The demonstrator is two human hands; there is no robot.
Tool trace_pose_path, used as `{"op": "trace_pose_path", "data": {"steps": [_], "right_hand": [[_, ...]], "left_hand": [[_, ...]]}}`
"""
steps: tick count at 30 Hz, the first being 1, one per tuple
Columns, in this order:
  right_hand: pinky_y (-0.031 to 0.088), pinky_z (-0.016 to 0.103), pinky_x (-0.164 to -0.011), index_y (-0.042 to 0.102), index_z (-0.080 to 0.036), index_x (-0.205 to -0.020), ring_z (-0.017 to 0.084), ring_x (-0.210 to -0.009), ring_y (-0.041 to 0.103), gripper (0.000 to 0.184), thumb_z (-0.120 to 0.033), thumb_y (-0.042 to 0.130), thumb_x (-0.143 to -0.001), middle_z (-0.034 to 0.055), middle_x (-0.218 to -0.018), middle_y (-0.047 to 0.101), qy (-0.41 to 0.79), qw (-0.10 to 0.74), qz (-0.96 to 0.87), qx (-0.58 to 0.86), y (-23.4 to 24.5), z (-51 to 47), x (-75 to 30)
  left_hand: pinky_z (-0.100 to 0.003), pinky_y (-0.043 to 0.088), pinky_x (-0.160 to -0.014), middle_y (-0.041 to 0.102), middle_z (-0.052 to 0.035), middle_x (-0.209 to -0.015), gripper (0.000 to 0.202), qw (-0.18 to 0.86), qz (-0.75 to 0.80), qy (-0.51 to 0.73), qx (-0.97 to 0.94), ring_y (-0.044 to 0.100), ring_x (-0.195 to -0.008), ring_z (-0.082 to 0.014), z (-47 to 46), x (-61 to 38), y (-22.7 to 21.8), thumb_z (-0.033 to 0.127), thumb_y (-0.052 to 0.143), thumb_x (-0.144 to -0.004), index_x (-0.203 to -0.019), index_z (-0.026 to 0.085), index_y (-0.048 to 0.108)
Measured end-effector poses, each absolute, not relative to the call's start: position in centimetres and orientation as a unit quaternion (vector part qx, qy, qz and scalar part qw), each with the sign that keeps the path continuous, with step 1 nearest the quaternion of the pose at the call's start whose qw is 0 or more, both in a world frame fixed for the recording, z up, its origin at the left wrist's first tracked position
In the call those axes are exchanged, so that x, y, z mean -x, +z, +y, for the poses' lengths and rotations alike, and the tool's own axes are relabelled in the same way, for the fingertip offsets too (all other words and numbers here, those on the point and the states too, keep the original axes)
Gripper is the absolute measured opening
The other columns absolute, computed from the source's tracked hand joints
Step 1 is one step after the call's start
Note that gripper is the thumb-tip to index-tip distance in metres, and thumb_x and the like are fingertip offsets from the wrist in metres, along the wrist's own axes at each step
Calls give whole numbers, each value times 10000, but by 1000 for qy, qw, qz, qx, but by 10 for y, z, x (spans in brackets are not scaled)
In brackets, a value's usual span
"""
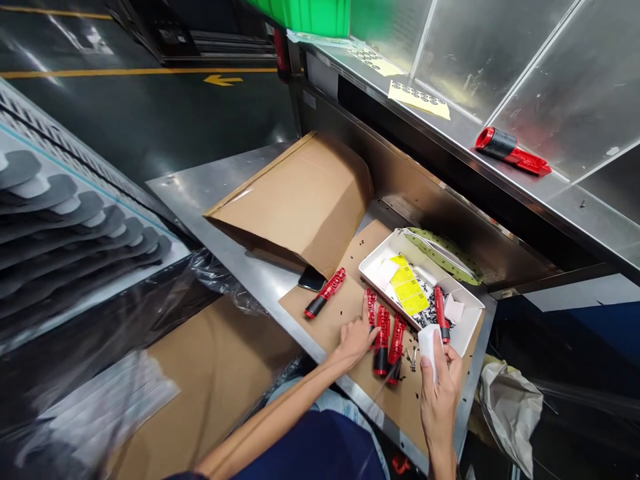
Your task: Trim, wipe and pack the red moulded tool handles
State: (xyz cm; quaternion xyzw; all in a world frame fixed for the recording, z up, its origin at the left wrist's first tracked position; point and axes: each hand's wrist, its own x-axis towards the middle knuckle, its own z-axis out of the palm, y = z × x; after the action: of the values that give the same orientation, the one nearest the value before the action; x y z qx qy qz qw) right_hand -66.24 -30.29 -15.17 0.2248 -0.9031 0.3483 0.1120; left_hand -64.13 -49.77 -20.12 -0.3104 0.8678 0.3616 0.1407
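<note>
My left hand (356, 341) is over the lower end of a red-and-black plastic housing half (371, 305), its index finger stretched along the red part and the thumb at its side. Beside it lie two similar pieces, a middle housing half (382, 337) and a right housing half (397, 337). Between thumb and fingers, my right hand (443, 377) pinches a white, folded-looking piece (430, 347), perhaps paper or cloth, near the tray's front corner. A few silver screws (413, 359) lie left of that hand. Another housing half (326, 293) rests farther left.
A white tray (473, 333) holds small dark screws, a yellow label sheet (409, 285) and a red-and-black piece (440, 310). Behind it is a green pouch (445, 257). A cardboard box (295, 200) covers part of a phone (311, 280). A red-and-black tube (510, 150) lies on the upper shelf.
</note>
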Motion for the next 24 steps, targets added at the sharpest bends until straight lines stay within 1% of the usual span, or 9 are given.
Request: {"op": "trace_pose_path", "data": {"steps": [2, 5, 7, 11, 14, 17, 20, 22, 24], "right_hand": [[447, 389, -915, 474, -242, -1483, 244, -1078, 536, 536, -466, 478, -996, 113, -1155, 502, 370, 89, -898, -220, -157, -300, 664], [467, 347, -905, 451, -233, -1495, 222, -1103, 551, 540, -462, 455, -1007, 106, -1174, 526, 411, 46, -885, -216, -162, -304, 661], [480, 337, -887, 450, -237, -1493, 211, -1084, 566, 531, -464, 437, -1013, 98, -1177, 545, 435, 21, -871, -228, -162, -313, 657], [485, 384, -913, 460, -281, -1483, 214, -1087, 551, 485, -431, 411, -1025, 101, -1204, 521, 435, -2, -853, -288, -146, -350, 655], [451, 485, -989, 484, -316, -1466, 256, -1181, 483, 458, -405, 423, -1021, 119, -1251, 478, 381, 44, -862, -332, -128, -379, 666], [473, 508, -951, 527, -306, -1434, 274, -1163, 460, 432, -383, 427, -1021, 131, -1232, 456, 338, 116, -869, -342, -114, -395, 672], [496, 458, -911, 518, -334, -1438, 262, -1145, 471, 431, -314, 460, -1011, 126, -1249, 454, 317, 130, -847, -406, -107, -392, 662], [500, 436, -896, 527, -345, -1429, 255, -1139, 479, 430, -294, 479, -1004, 121, -1257, 457, 309, 123, -837, -434, -103, -384, 656], [498, 457, -889, 556, -323, -1407, 258, -1111, 480, 407, -305, 464, -1011, 121, -1211, 469, 299, 139, -857, -395, -100, -376, 655]], "left_hand": [[-514, 402, -1009, 678, -276, -1170, 782, 135, 835, 425, 322, 627, -1146, -405, -508, 634, -203, 372, 413, -985, -1596, 32, 64], [-468, 442, -1002, 693, -216, -1159, 651, 119, 759, 550, 329, 630, -1152, -351, -528, 614, -198, 400, 370, -986, -1545, 75, 292], [-420, 504, -933, 704, -156, -1087, 592, 112, 685, 643, 323, 663, -1062, -294, -539, 596, -190, 478, 320, -990, -1459, 131, 423], [-308, 545, -730, 661, -75, -926, 536, 101, 523, 790, 303, 667, -760, -176, -540, 564, -158, 583, 330, -960, -1251, 179, 529], [-205, 433, -532, 608, -7, -793, 457, 108, 439, 845, 286, 513, -517, -78, -530, 556, -132, 590, 343, -968, -1041, 196, 562], [-160, 285, -428, 511, 47, -616, 481, 139, 347, 887, 272, 348, -392, -31, -522, 559, -112, 537, 262, -1021, -873, 185, 556], [-133, 219, -389, 436, 62, -515, 515, 169, 220, 922, 271, 330, -365, -21, -521, 563, -102, 481, 239, -1048, -731, 171, 501], [-126, 215, -369, 451, 58, -496, 526, 187, 190, 927, 265, 360, -356, -27, -521, 564, -101, 496, 256, -1049, -719, 167, 500], [-132, 211, -341, 476, 48, -479, 562, 211, 195, 924, 251, 373, -329, -38, -520, 565, -103, 552, 267, -1035, -726, 161, 525]]}}
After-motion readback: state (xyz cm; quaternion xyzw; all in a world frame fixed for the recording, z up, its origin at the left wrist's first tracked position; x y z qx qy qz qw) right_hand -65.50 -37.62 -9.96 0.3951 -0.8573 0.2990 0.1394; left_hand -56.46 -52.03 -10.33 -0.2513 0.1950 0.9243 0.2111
